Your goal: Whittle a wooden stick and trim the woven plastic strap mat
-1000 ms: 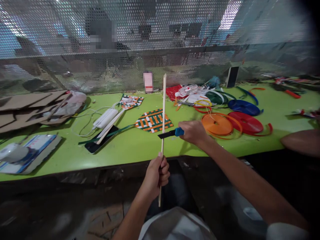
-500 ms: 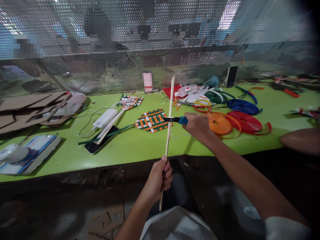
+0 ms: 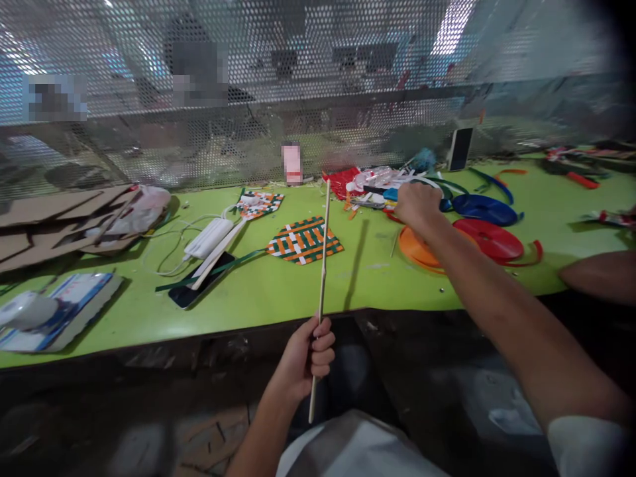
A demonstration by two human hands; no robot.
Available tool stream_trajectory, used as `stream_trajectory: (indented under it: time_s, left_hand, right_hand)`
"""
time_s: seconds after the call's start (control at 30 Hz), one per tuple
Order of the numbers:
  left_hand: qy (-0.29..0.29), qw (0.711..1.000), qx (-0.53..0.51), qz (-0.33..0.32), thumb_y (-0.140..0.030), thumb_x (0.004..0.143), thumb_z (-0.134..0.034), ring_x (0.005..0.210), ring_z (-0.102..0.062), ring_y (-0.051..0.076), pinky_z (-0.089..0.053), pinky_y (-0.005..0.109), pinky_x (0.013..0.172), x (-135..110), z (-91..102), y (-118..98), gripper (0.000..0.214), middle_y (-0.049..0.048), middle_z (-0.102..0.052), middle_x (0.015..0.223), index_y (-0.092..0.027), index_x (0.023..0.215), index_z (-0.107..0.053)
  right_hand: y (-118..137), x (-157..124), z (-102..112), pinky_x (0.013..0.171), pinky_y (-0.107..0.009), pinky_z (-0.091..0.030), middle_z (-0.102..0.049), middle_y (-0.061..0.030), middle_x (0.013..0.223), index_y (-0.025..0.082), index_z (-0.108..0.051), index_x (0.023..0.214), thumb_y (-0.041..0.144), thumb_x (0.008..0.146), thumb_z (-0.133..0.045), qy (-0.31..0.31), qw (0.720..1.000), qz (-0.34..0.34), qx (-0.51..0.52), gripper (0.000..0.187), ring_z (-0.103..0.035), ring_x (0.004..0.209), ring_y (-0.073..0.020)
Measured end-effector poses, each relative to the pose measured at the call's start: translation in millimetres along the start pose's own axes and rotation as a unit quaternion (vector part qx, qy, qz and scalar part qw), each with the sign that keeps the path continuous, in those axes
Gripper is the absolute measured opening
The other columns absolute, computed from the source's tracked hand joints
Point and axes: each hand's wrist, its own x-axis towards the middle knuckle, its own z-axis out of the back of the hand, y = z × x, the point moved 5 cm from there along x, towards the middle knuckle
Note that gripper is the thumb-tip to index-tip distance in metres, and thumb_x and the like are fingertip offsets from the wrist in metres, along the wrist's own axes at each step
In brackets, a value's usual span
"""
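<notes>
My left hand [image 3: 309, 354] is closed round the lower part of a thin pale wooden stick [image 3: 323, 258], which stands nearly upright over the near edge of the green table [image 3: 278, 291]. My right hand [image 3: 416, 204] reaches far forward over the heap of strips at the back, fingers curled round a blue-handled knife [image 3: 383, 193] whose dark blade points left. Below that hand lies an orange roll of strip [image 3: 416, 246]. A woven orange, green and white mat [image 3: 304, 240] lies just behind the stick.
Red [image 3: 489, 240] and blue [image 3: 484, 210] strip rolls lie at the right, with another person's arm [image 3: 596, 275] at the right edge. A phone [image 3: 196, 281], a white charger [image 3: 209, 236], cardboard [image 3: 59, 218] and a booklet [image 3: 59, 311] lie at the left. Perforated metal screen [image 3: 298, 99] backs the table.
My right hand has drawn the knife up off the stick and away to the back right, over the strips. The stick has swung back to nearly upright and sits a little lower.
</notes>
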Motion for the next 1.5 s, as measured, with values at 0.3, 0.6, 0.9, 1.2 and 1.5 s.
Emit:
stream_trajectory:
  time_s: [0.3, 0.6, 0.9, 1.2, 1.5]
  left_hand:
    - [0.079, 0.996, -0.036, 0.013, -0.04, 0.085, -0.082, 0.046, 0.004, 0.003, 0.003, 0.016, 0.037, -5.3, -3.6, -1.6, 0.063, -0.0108, -0.015, 0.057, -0.021, 0.072, -0.023]
    - [-0.017, 0.995, 0.05, -0.088, -0.053, 0.082, -0.081, 0.047, 0.002, 0.004, -0.006, 0.015, 0.036, -1.7, -4.9, -9.1, 0.064, -0.0114, -0.015, 0.057, -0.022, 0.072, -0.026]
    - [-0.055, 0.988, 0.106, -0.102, -0.066, 0.086, -0.072, 0.044, -0.002, 0.004, -0.008, 0.015, 0.035, -1.5, -16.5, -3.5, 0.062, -0.0116, -0.016, 0.055, -0.022, 0.072, -0.03]
    - [0.079, 0.997, 0.0, -0.013, -0.046, 0.087, -0.077, 0.044, 0.004, 0.003, -0.001, 0.016, 0.036, -2.9, -20.9, 2.1, 0.062, -0.0108, -0.013, 0.055, -0.022, 0.071, -0.022]
    - [0.064, 0.997, 0.013, -0.042, -0.051, 0.088, -0.075, 0.043, 0.004, 0.004, -0.003, 0.016, 0.034, -1.5, -19.0, 6.4, 0.063, -0.0112, -0.014, 0.054, -0.022, 0.071, -0.022]
  right_hand:
    - [23.9, -30.6, -5.4, 0.072, -0.034, -0.05, -0.072, -0.0133, 0.11, 0.02, -0.062, 0.129, 0.044, 0.096, -0.061, -0.001, 0.96, 0.069, 0.272, 0.041, -0.068, 0.081, -0.0243]
    - [79.4, -126.2, 1.0, 0.07, -0.032, -0.037, -0.069, -0.0107, 0.089, 0.019, -0.061, 0.098, 0.043, 0.095, -0.052, -0.078, 0.962, 0.194, 0.173, 0.026, -0.059, 0.077, -0.0238]
    - [109.5, -174.0, -21.5, 0.064, -0.032, -0.029, -0.076, -0.0087, 0.085, 0.021, -0.071, 0.096, 0.03, 0.086, -0.061, 0.042, 0.961, 0.269, 0.054, 0.017, -0.067, 0.076, -0.0245]
    - [112.5, -183.0, -17.0, 0.063, -0.031, -0.029, -0.077, -0.0068, 0.089, 0.021, -0.071, 0.098, 0.021, 0.084, -0.059, 0.032, 0.965, 0.259, 0.018, 0.019, -0.069, 0.08, -0.0241]
    - [116.1, -184.8, -6.8, 0.063, -0.03, -0.031, -0.078, -0.0082, 0.095, 0.021, -0.071, 0.103, 0.02, 0.086, -0.06, 0.049, 0.965, 0.256, -0.006, 0.021, -0.07, 0.085, -0.0245]
